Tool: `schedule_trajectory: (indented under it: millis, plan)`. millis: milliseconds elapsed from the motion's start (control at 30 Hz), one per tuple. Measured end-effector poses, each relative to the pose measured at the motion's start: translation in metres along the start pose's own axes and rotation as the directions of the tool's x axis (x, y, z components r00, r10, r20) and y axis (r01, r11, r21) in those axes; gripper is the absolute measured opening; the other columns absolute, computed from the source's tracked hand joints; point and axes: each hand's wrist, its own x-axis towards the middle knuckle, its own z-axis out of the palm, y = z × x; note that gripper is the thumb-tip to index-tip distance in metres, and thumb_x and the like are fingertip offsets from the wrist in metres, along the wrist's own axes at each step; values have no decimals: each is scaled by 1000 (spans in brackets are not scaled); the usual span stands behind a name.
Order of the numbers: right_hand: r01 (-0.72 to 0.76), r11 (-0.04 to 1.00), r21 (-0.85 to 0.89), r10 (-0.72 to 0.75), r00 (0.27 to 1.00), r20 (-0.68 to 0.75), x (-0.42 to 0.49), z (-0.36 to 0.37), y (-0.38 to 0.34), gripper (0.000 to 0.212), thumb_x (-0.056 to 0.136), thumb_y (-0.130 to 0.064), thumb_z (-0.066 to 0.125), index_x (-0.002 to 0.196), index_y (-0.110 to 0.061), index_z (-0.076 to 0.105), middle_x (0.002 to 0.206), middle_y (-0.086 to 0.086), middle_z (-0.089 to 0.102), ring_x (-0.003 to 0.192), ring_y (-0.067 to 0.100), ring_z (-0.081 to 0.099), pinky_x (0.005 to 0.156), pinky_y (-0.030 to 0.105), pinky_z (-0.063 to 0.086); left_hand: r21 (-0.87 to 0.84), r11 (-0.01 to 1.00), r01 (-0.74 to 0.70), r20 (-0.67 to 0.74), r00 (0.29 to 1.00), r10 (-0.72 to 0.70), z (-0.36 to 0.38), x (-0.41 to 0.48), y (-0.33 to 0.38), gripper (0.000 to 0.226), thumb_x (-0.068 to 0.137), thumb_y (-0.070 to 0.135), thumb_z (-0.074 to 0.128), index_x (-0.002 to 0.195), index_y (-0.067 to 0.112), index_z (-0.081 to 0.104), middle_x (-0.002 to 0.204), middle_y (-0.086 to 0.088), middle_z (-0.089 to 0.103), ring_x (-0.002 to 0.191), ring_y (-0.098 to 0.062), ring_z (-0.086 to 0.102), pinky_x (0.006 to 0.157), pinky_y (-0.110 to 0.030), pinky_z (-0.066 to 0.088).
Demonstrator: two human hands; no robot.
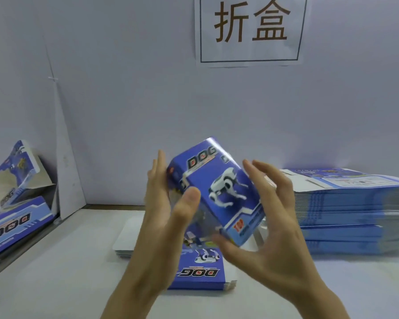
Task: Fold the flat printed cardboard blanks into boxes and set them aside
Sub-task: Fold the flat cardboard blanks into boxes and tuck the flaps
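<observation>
Now: a folded box held up between two hands

Right in the middle of the view, the blue box (pixel 219 189) with the white toy dog printed on it is up in the air above the table (pixel 55 272), tilted, its top end leaning away to the right.

The left hand (pixel 161 210) lies flat along the box's left side, fingers straight and pressed together, thumb laid on the printed front. The right hand (pixel 270 224) cups the lower right end: its fingers are spread and slightly bent, with the thumb under the bottom corner. Blur hides whether those fingertips touch the cardboard.

Below the hands, a small pile of flat blanks (pixel 198 277) rests on the table, printed side up, with some white sheets (pixel 127 238) just beside it. A tall stack of blanks (pixel 355 215) stands to the right. At the far left lie more boxes (pixel 14 180), one propped against the wall (pixel 124 88). A paper sign (pixel 251 28) hangs on that wall.
</observation>
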Motion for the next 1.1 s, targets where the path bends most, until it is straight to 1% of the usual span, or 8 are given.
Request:
schedule_trajectory:
  millis: [100,167,333,400,700,900,1000,1100]
  plan:
    - [-111,981,160,97,991,92,-5,8,-1,89,75,-52,69,150,-31,27,155,-17,22,141,-2,29,99,18,46,33,998,62,-77,995,-59,-8,-2,-14,80,61,64,64,134,44,37,129,2,53,120,-20,56,89,-36,55]
    - [-299,878,373,281,954,104,-4,14,-2,79,74,-51,70,143,-42,34,150,-19,37,133,-4,42,97,21,49,119,992,51,-130,991,-35,-8,-6,-20,57,66,62,57,120,47,45,126,3,51,122,-32,50,97,-52,47]
    - [-427,667,611,373,901,222,-1,21,2,53,81,-25,63,132,-23,53,119,-1,70,106,18,68,81,26,56,415,905,-96,-165,970,179,7,-11,-24,38,80,57,39,114,40,41,114,25,41,117,1,35,92,-4,29]
    - [-434,643,631,383,896,226,-1,21,1,53,80,-24,64,131,-21,54,117,0,71,104,19,69,80,26,57,439,894,-84,-193,963,186,8,-12,-24,35,83,56,32,111,37,41,112,26,40,115,1,34,89,0,26]
    - [-441,596,671,390,889,238,-5,34,-2,56,74,-23,69,128,-24,53,116,-3,71,103,18,69,75,25,57,463,869,-172,-200,935,292,2,-7,-31,19,90,38,24,104,31,35,106,14,43,103,0,38,84,-6,34]
    - [-441,590,676,402,887,228,-7,44,-2,57,75,-24,71,129,-23,52,117,0,70,103,19,69,78,29,58,405,896,-183,-179,945,274,-1,-7,-24,20,90,39,26,104,35,40,109,18,48,109,-8,44,88,-30,44]
    - [-493,558,667,440,858,265,-5,41,2,58,72,-24,75,126,-22,54,112,-2,72,96,18,72,72,25,57,472,851,-231,-68,953,296,-6,-5,-17,18,91,39,29,104,37,41,107,22,48,110,2,43,99,-36,39]
    - [-534,607,589,420,844,333,-3,27,9,86,62,-38,83,138,-40,42,115,-9,70,88,21,74,68,28,58,484,793,-370,230,928,292,-11,-5,-16,26,92,31,33,112,38,48,116,24,51,125,4,40,112,-40,26]
